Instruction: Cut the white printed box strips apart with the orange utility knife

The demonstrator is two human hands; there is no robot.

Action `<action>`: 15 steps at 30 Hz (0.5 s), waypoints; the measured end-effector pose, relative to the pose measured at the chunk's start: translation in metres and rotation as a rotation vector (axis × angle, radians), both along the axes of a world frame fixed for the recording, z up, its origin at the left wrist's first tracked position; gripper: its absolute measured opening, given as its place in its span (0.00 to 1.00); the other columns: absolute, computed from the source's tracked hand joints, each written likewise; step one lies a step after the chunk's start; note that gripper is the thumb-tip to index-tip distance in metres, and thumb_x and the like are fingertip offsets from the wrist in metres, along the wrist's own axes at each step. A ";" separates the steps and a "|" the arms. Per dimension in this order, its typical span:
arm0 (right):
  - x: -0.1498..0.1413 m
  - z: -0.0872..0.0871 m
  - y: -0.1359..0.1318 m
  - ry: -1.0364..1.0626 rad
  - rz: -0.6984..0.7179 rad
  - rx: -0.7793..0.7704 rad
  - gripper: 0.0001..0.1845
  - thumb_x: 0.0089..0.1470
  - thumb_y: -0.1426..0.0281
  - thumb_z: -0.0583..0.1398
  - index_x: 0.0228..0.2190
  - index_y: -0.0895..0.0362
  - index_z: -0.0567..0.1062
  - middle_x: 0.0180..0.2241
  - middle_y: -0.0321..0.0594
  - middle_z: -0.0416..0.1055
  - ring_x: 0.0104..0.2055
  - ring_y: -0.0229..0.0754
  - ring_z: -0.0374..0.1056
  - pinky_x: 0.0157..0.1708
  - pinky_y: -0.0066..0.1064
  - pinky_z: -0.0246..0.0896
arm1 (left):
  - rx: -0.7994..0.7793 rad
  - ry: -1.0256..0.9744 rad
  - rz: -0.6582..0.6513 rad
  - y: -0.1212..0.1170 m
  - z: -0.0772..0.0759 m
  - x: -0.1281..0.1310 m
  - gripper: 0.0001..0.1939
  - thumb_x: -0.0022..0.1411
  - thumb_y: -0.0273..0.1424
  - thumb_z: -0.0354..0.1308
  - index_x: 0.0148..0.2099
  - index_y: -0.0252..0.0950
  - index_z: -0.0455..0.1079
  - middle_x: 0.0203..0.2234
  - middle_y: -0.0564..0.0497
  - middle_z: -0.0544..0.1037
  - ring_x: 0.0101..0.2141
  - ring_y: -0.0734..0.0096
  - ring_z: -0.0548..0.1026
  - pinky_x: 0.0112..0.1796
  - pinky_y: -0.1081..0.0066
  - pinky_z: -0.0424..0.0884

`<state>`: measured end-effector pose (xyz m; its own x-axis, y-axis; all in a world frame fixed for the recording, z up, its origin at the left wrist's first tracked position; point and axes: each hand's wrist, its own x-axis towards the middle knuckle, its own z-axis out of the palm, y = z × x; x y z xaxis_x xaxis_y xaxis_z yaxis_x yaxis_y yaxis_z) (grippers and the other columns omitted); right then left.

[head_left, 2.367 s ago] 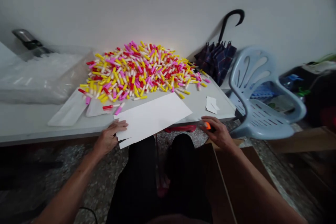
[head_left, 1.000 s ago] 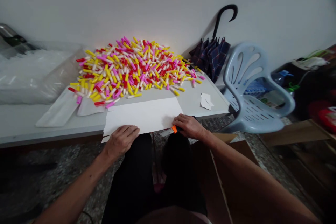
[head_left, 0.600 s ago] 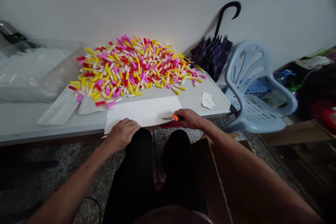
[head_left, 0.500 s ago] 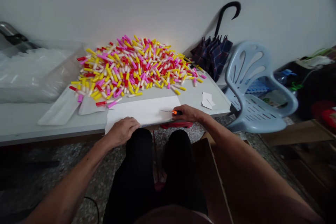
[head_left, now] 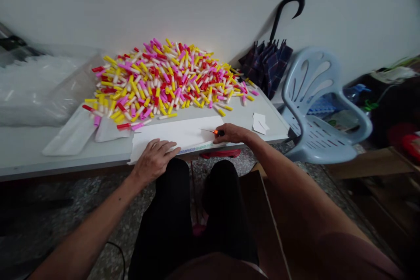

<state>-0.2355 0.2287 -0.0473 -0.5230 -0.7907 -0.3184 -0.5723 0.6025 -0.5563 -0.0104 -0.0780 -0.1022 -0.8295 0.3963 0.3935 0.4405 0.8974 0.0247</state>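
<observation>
At the front edge of the tabletop [head_left: 39, 159], a paper sheet [head_left: 173, 134] is pinned under the spread left hand [head_left: 154, 160], a craft knife [head_left: 218, 132] gripped above it in the right hand [head_left: 232, 133].

Grey table [head_left: 22, 157], coloured plastic tubes [head_left: 157, 78], white card [head_left: 164, 138]

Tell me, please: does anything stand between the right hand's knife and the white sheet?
Nothing visible does: the orange-handled knife in the right hand lies over the white sheet. The left hand rests on the sheet, away from the blade.
</observation>
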 end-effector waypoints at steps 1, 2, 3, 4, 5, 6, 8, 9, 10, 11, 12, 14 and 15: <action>0.000 0.001 -0.001 0.009 -0.012 0.018 0.16 0.54 0.56 0.70 0.34 0.57 0.79 0.32 0.38 0.77 0.34 0.42 0.68 0.35 0.32 0.57 | -0.051 0.025 0.000 0.005 -0.001 0.001 0.26 0.72 0.22 0.50 0.68 0.40 0.69 0.63 0.45 0.74 0.63 0.52 0.70 0.66 0.44 0.60; 0.000 0.001 -0.003 0.016 -0.022 0.035 0.16 0.54 0.57 0.70 0.33 0.57 0.79 0.32 0.38 0.77 0.34 0.42 0.68 0.34 0.32 0.56 | -0.084 0.032 0.007 0.011 -0.002 0.002 0.27 0.73 0.22 0.50 0.71 0.39 0.65 0.67 0.45 0.71 0.67 0.51 0.66 0.69 0.42 0.54; 0.000 0.001 -0.004 0.020 -0.028 0.049 0.15 0.53 0.57 0.70 0.33 0.57 0.79 0.31 0.38 0.77 0.33 0.41 0.67 0.34 0.32 0.56 | -0.104 0.025 0.018 0.017 -0.003 0.002 0.28 0.74 0.25 0.50 0.73 0.38 0.62 0.69 0.45 0.67 0.69 0.52 0.62 0.71 0.42 0.51; 0.001 0.002 -0.005 0.022 -0.029 0.058 0.15 0.53 0.58 0.71 0.33 0.57 0.79 0.31 0.38 0.77 0.33 0.41 0.66 0.34 0.32 0.56 | -0.117 0.005 0.026 0.022 -0.004 0.002 0.28 0.75 0.28 0.51 0.75 0.38 0.59 0.71 0.45 0.64 0.71 0.52 0.59 0.71 0.42 0.49; 0.001 0.002 -0.006 0.024 -0.031 0.062 0.15 0.53 0.58 0.71 0.32 0.57 0.78 0.31 0.38 0.77 0.32 0.41 0.66 0.34 0.32 0.56 | -0.125 -0.020 0.035 0.026 -0.005 0.001 0.29 0.76 0.32 0.52 0.75 0.40 0.57 0.72 0.46 0.61 0.72 0.51 0.57 0.72 0.42 0.48; 0.001 0.002 -0.007 0.028 -0.033 0.066 0.15 0.53 0.58 0.71 0.32 0.57 0.78 0.31 0.38 0.77 0.32 0.40 0.66 0.34 0.32 0.56 | -0.126 -0.046 0.045 0.030 -0.006 -0.001 0.30 0.76 0.36 0.52 0.76 0.42 0.56 0.73 0.46 0.58 0.73 0.50 0.55 0.71 0.40 0.47; 0.002 0.004 -0.008 0.038 -0.043 0.077 0.14 0.54 0.59 0.71 0.32 0.57 0.78 0.31 0.38 0.77 0.32 0.40 0.66 0.34 0.32 0.56 | -0.116 -0.091 0.052 0.032 -0.008 -0.005 0.32 0.75 0.42 0.54 0.76 0.45 0.55 0.74 0.47 0.57 0.73 0.47 0.53 0.71 0.36 0.46; 0.004 0.006 -0.007 0.050 -0.051 0.084 0.14 0.55 0.59 0.71 0.33 0.57 0.78 0.31 0.39 0.77 0.32 0.41 0.66 0.34 0.32 0.56 | -0.105 -0.110 0.055 0.032 -0.009 -0.007 0.32 0.75 0.43 0.54 0.76 0.46 0.54 0.74 0.47 0.57 0.73 0.45 0.52 0.70 0.34 0.46; 0.006 0.008 -0.006 0.073 -0.061 0.090 0.14 0.55 0.59 0.70 0.33 0.57 0.79 0.33 0.39 0.77 0.33 0.41 0.67 0.34 0.32 0.56 | -0.092 -0.128 0.057 0.031 -0.011 -0.009 0.33 0.75 0.44 0.54 0.76 0.46 0.54 0.74 0.47 0.58 0.73 0.45 0.52 0.70 0.34 0.46; 0.010 0.011 -0.005 0.111 -0.070 0.092 0.15 0.56 0.58 0.70 0.35 0.57 0.79 0.34 0.41 0.78 0.34 0.42 0.68 0.35 0.32 0.56 | -0.079 -0.148 0.055 0.030 -0.012 -0.011 0.33 0.75 0.45 0.53 0.76 0.46 0.54 0.73 0.47 0.59 0.73 0.45 0.52 0.69 0.33 0.47; 0.015 0.014 -0.003 0.175 -0.087 0.090 0.16 0.58 0.57 0.69 0.36 0.57 0.79 0.36 0.43 0.78 0.36 0.44 0.69 0.35 0.33 0.56 | -0.068 -0.168 0.050 0.028 -0.013 -0.012 0.32 0.75 0.45 0.53 0.76 0.46 0.54 0.73 0.47 0.60 0.73 0.45 0.53 0.69 0.34 0.48; 0.032 0.018 0.002 0.371 -0.145 0.071 0.15 0.61 0.58 0.67 0.39 0.57 0.78 0.41 0.48 0.77 0.41 0.49 0.70 0.37 0.35 0.59 | -0.048 -0.202 0.047 0.027 -0.015 -0.014 0.31 0.76 0.45 0.51 0.76 0.46 0.56 0.72 0.47 0.61 0.73 0.47 0.54 0.69 0.35 0.49; 0.042 0.019 0.004 0.475 -0.175 0.052 0.13 0.63 0.60 0.65 0.39 0.57 0.77 0.43 0.51 0.76 0.44 0.52 0.69 0.39 0.36 0.61 | -0.038 -0.212 0.048 0.026 -0.015 -0.014 0.29 0.77 0.44 0.50 0.75 0.46 0.57 0.72 0.47 0.61 0.73 0.47 0.54 0.69 0.35 0.50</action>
